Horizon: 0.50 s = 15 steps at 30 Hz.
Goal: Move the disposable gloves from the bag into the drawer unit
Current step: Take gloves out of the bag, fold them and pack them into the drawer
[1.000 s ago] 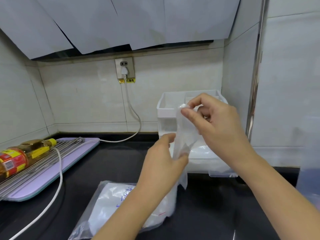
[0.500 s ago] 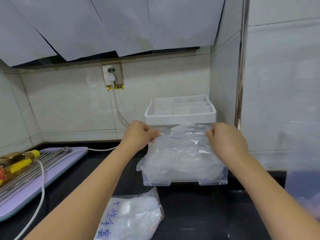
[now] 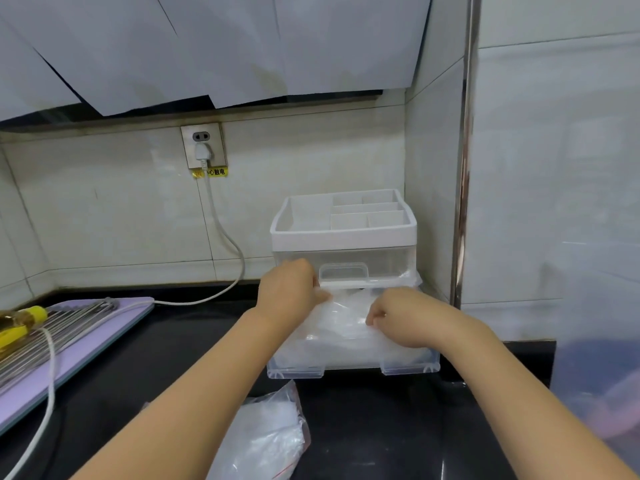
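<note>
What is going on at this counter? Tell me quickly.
A person is packing thin clear disposable gloves into the pulled-out lower drawer of a clear plastic drawer unit with a white divided top tray. The left hand and right hand both press the gloves down into the drawer. The clear zip bag, with more white material inside, lies on the black countertop in front.

Both hands (image 3: 346,308) forward, fingers curled

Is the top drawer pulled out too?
No, the top drawer sits shut in the drawer unit; only the bottom drawer is out.
</note>
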{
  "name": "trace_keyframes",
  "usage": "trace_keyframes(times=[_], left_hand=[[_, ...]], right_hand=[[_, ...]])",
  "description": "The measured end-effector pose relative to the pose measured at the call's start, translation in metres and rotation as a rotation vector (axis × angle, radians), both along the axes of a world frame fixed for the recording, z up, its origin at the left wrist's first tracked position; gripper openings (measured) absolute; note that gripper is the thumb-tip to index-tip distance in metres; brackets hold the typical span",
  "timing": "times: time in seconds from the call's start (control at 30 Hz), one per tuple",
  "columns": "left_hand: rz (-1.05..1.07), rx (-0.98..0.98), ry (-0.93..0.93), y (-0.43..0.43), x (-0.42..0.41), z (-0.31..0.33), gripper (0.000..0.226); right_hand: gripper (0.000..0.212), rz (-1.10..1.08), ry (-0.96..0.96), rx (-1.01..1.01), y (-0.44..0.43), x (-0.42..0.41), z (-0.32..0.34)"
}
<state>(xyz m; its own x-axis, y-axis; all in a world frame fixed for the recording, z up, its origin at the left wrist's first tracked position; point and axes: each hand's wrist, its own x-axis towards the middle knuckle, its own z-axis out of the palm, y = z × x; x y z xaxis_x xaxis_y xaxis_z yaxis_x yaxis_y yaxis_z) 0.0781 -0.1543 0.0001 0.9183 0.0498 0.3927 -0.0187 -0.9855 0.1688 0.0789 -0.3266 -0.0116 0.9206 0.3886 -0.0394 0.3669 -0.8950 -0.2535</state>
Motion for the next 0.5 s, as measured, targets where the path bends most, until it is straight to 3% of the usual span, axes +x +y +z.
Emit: trace_keyframes(times=[0.1,0.17,0.23,0.33,0.43,0.5], left_hand=[[-0.033,0.062,-0.206,-0.005,-0.022,0.006,0.032],[-0.168,-0.046,-0.240,-0.012,-0.037,0.009,0.025],[-0.286,-0.226,-0.004,-0.021,-0.041,0.009,0.025],[-0.333,-0.278,0.404,-0.031,-0.033,0.001,0.033],[-0.315,-0.346,0.553,-0.029,-0.020,-0.006,0.037],[-0.278,-0.292,0.619,-0.026,-0.016,-0.008,0.039]], right_hand=[[0.040,-0.021,0.004,-0.086,0.006,0.001,-0.001],[0.039,-0.017,0.008,-0.067,0.007,0.000,-0.001],[0.038,-0.012,0.023,-0.048,0.008,0.000,-0.001],[0.035,-0.017,0.040,0.018,0.010,-0.001,-0.002],[0.033,-0.002,0.047,0.035,0.009,-0.002,-0.003],[0.034,-0.013,0.057,0.039,0.010,-0.002,-0.004]])
